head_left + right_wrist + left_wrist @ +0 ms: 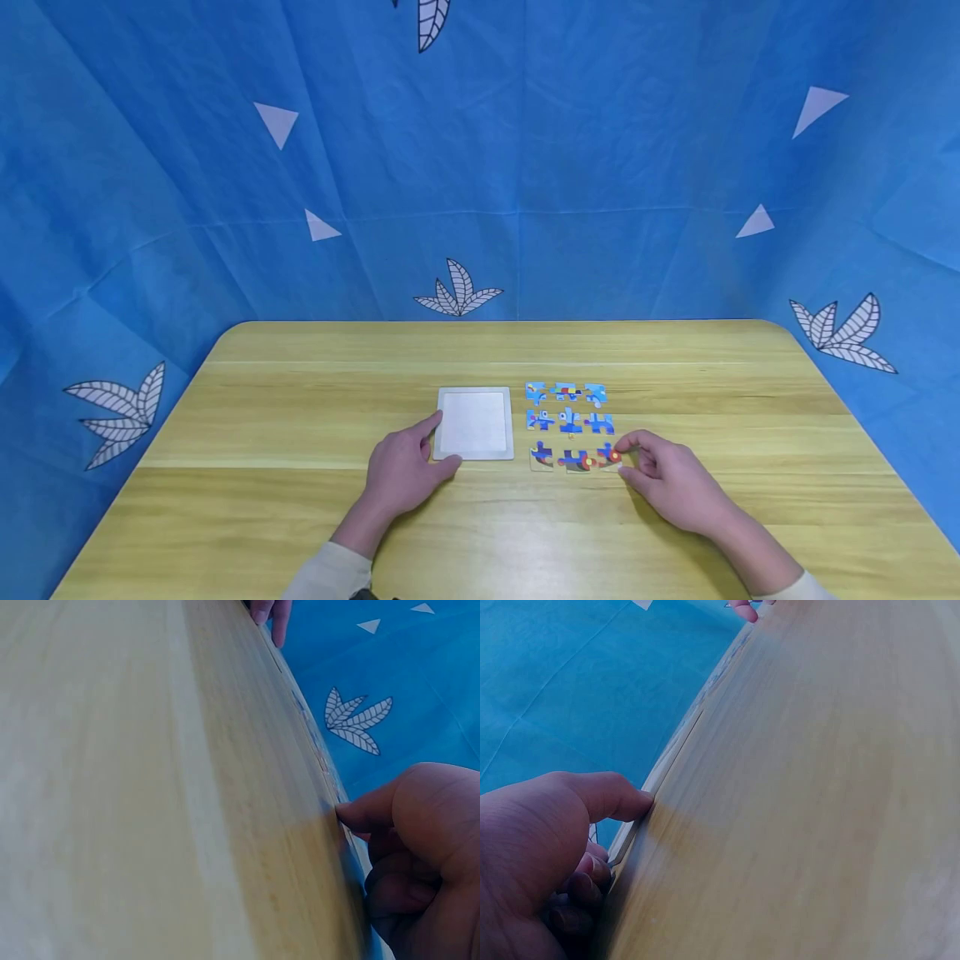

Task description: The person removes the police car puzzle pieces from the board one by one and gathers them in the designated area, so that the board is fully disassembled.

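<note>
A white square puzzle tray (pixel 475 423) with a raised rim lies flat on the table. My left hand (pixel 405 468) holds its near left corner, thumb at the near edge and index finger along the left side. To the tray's right, several blue jigsaw pieces (pixel 570 420) are spread in three rows with small gaps between them. At the right end of the nearest row, my right hand (pixel 678 485) pinches a jigsaw piece (pixel 609 455) with red and blue on it between thumb and index finger. The left wrist view shows the left thumb (pixel 626 799) against the tray's edge.
The wood-grain table (pixel 480 533) has rounded far corners. Behind it and along both sides hangs a blue cloth (pixel 525 167) printed with white leaves and triangles.
</note>
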`<state>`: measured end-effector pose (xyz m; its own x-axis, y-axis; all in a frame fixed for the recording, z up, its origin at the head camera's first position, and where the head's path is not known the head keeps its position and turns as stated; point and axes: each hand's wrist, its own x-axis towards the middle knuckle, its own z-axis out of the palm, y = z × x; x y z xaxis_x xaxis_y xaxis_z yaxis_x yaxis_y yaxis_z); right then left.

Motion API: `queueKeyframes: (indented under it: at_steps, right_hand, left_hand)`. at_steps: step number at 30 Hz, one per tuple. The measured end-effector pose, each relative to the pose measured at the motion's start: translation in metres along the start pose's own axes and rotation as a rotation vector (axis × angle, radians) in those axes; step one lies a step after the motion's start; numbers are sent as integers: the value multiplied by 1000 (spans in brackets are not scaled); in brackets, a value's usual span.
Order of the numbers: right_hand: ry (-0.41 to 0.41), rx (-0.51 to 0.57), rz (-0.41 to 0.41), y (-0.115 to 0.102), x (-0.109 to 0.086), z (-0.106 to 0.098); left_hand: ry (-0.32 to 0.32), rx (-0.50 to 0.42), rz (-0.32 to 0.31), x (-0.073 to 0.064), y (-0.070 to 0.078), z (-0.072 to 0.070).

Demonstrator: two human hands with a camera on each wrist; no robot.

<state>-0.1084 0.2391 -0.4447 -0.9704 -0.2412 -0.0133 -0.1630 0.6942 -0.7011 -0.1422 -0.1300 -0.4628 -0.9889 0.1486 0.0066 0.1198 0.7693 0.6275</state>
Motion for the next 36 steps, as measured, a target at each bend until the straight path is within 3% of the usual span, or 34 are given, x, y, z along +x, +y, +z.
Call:
queueKeyframes:
  at_steps: [16,25,31,36]
  right_hand:
    - [-6,64,11,0,0,2]
    - [24,105,22,-3,2,3]
    - [92,83,-38,-4,5,2]
    - [115,33,-107,-4,7,0]
  left_hand:
    - [-4,3,-16,-2,-1,-2]
    - [-1,59,-18,0,-3,-2]
    - [5,68,-24,2,-4,0]
    - [5,2,-68,-1,-4,-2]
